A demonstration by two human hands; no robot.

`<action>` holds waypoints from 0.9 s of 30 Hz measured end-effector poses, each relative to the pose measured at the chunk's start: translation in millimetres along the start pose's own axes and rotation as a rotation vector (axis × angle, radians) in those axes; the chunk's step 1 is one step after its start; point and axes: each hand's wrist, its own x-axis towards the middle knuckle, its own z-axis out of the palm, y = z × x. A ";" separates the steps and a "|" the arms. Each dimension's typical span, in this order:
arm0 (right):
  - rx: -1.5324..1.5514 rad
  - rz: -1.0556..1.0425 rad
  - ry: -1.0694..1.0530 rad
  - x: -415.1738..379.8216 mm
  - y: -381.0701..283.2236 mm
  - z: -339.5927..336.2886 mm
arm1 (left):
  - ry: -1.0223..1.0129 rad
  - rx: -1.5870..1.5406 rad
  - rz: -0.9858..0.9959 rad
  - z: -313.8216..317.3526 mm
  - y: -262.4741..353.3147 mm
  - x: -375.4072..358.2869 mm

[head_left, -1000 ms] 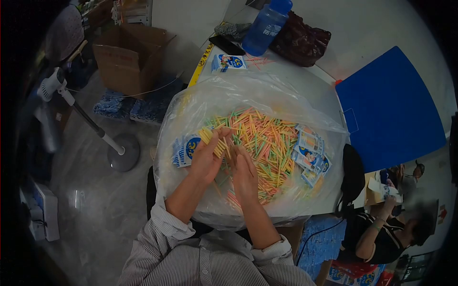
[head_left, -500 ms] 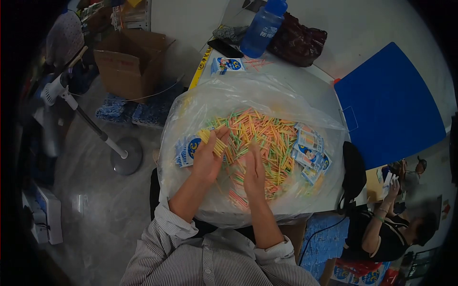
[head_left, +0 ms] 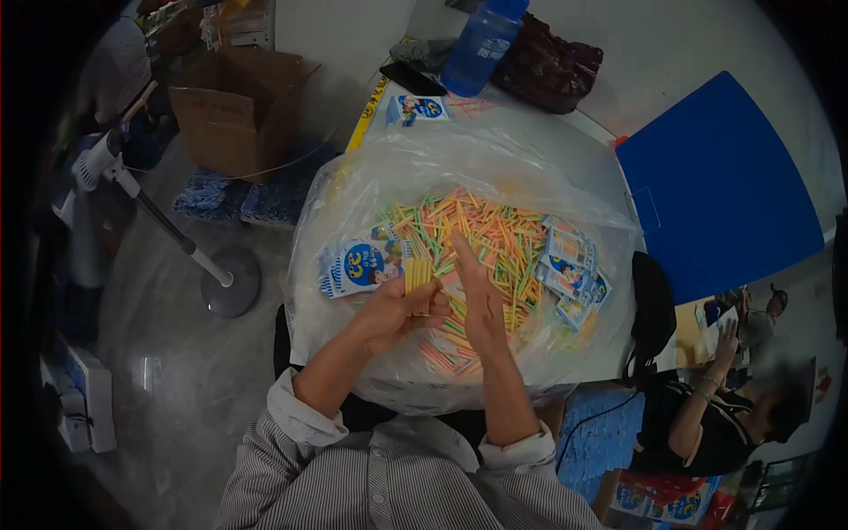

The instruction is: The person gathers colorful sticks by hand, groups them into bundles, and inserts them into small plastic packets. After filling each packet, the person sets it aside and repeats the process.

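Observation:
My left hand [head_left: 389, 316] is closed round a small bundle of thin yellow sticks [head_left: 419, 275], which point up and away from me. Just to its right, my right hand [head_left: 481, 305] is held edge-down with the fingers stretched out flat, and nothing shows in it. Both hands are over a loose heap of thin pink, yellow, green and orange sticks [head_left: 508, 231] on a clear plastic sheet or bag [head_left: 344, 199]. Blue-and-white printed packets [head_left: 353, 268] lie by my left hand. Several similar packets [head_left: 570, 265] lie at the heap's right side.
At the table's far end are a blue bottle [head_left: 481, 53], a dark red bag [head_left: 552, 66], a black phone [head_left: 412, 81] and another packet [head_left: 420, 108]. A blue panel [head_left: 720, 190] stands right. A cardboard box [head_left: 234, 115] and a stand fan [head_left: 163, 216] are left. Another person [head_left: 707, 420] works at right.
My left hand has moved right and down and turned, bringing the yellow bundle from a slant to nearly upright. My right hand has shifted slightly right and stays flat.

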 end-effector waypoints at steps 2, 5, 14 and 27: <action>-0.223 -0.086 -0.092 -2.1 -4.2 -14.6 | -0.200 0.063 -0.083 2.9 -6.2 -5.2; -0.044 0.111 -0.211 -8.9 -0.2 -26.8 | -0.304 0.056 -0.174 -1.9 -14.3 -1.0; -0.065 0.192 -0.096 -20.3 17.2 -9.9 | -0.209 0.156 -0.200 1.8 -20.4 -2.0; -0.143 0.202 -0.141 -16.6 3.1 -13.0 | -0.251 0.212 -0.168 -9.5 -28.8 -1.7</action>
